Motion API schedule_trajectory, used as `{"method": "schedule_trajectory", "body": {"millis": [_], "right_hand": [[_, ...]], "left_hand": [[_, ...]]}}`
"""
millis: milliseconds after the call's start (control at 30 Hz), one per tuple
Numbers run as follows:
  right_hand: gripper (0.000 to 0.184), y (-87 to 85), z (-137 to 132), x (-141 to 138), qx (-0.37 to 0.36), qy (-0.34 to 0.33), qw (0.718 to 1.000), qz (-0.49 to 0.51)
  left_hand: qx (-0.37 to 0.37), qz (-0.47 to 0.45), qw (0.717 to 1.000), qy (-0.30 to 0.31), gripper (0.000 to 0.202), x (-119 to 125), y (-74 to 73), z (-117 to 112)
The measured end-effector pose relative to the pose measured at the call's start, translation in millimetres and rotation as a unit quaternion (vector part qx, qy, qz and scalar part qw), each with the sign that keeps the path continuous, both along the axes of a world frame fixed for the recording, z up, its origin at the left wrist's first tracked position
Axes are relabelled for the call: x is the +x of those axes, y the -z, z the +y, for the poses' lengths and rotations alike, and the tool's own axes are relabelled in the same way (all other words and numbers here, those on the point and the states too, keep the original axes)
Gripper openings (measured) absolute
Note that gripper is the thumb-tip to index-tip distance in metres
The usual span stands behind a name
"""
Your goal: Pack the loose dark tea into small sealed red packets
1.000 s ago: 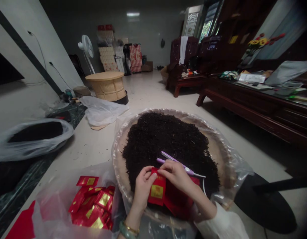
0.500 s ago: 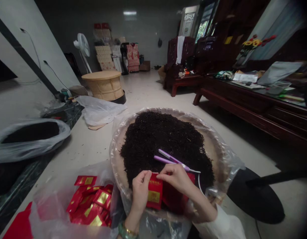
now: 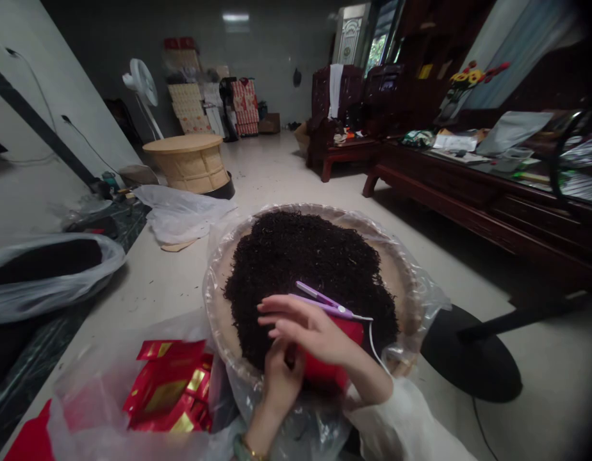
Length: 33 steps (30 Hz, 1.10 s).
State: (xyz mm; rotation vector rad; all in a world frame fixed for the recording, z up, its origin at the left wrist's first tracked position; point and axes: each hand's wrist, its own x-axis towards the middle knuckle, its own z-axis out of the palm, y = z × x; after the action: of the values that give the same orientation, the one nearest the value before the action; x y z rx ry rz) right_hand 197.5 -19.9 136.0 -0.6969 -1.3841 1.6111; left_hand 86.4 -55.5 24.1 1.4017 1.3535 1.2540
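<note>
My right hand [image 3: 315,330] is over the near side of a round tray [image 3: 215,301], palm down, with its fingers stretched out and nothing in them. Just below it is my left hand [image 3: 282,381], blurred and curled, its fingertips partly hidden. Beside both hands lie red packets [image 3: 325,371], half covered by my right forearm. A purple hair straightener [image 3: 341,310] rests on the dark tea leaves [image 3: 305,256] heaped in the tray. To the left, several red and gold packets [image 3: 166,384] lie on a clear plastic bag [image 3: 98,390].
A plastic bag of dark leaves [image 3: 50,262] stands at left. A black round stand base [image 3: 473,352] is right of the tray. Farther back are a woven drum-shaped table [image 3: 185,163], a white fan [image 3: 143,82] and a long dark wooden table [image 3: 450,192].
The red packet that both hands held has left them, and a packet now lies on top of the pile at left. My right hand has spread its fingers and moved left over the left hand.
</note>
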Motion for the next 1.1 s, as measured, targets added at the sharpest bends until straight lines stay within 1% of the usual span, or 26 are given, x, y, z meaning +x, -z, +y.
{"method": "schedule_trajectory", "body": {"millis": [33,67,133,200,233,300,400,500,600,667,767,833,900,967,1033,1100], "right_hand": [[0.037,3.7,1.2,6.6,0.014,0.028,0.999,-0.020],[0.032,9.5,2.7,15.7,0.032,0.066,0.996,-0.056],[0.024,26.0,5.2,37.4,0.077,0.106,0.976,-0.171],[0.022,45.7,5.8,57.6,0.130,0.129,0.935,-0.304],[0.023,55.6,5.4,65.6,0.151,0.137,0.913,-0.353],[0.029,73.4,4.0,77.1,0.186,0.150,0.880,-0.411],[0.038,93.1,4.5,87.7,0.227,0.175,0.849,-0.443],[0.042,105.9,10.0,99.1,0.257,0.213,0.833,-0.442],[0.042,115.8,17.7,113.8,0.257,0.268,0.826,-0.424],[0.041,120.1,21.2,123.4,0.244,0.296,0.824,-0.417],[0.037,120.1,20.3,132.8,0.225,0.311,0.827,-0.410],[0.035,115.4,15.3,134.2,0.214,0.313,0.837,-0.395],[0.033,108.6,8.4,132.2,0.199,0.321,0.848,-0.373],[0.032,101.6,1.7,127.6,0.181,0.334,0.854,-0.354],[0.031,96.5,-3.4,121.8,0.162,0.348,0.858,-0.342],[0.030,94.6,-6.6,115.9,0.148,0.354,0.862,-0.331]], "left_hand": [[0.044,0.077,0.994,0.060,0.014,5.1,-1.9,-4.5],[0.081,0.149,0.982,0.081,0.023,10.1,-3.7,-8.7],[0.112,0.278,0.951,0.074,0.054,19.5,-5.4,-15.5],[0.114,0.363,0.923,0.052,0.072,27.8,-4.1,-20.1],[0.111,0.391,0.912,0.045,0.075,31.4,-3.0,-21.6],[0.103,0.426,0.898,0.039,0.076,37.3,-1.5,-23.1],[0.078,0.453,0.887,0.038,0.074,42.9,-4.3,-22.2],[0.050,0.470,0.880,0.055,0.063,46.9,-13.4,-19.1],[0.030,0.468,0.879,0.082,0.046,52.1,-24.0,-16.5],[0.014,0.464,0.880,0.101,0.038,55.5,-28.0,-16.8],[-0.015,0.454,0.881,0.133,0.028,54.3,-27.6,-19.4],[0.001,0.437,0.891,0.125,0.028,45.2,-26.3,-19.0],[0.061,0.425,0.899,0.088,0.028,27.7,-27.3,-12.7],[0.144,0.429,0.891,0.029,0.031,4.4,-31.0,1.6],[0.190,0.455,0.869,-0.034,0.032,-20.2,-35.2,22.0],[0.170,0.512,0.839,-0.074,0.030,-40.8,-36.6,43.0]]}}
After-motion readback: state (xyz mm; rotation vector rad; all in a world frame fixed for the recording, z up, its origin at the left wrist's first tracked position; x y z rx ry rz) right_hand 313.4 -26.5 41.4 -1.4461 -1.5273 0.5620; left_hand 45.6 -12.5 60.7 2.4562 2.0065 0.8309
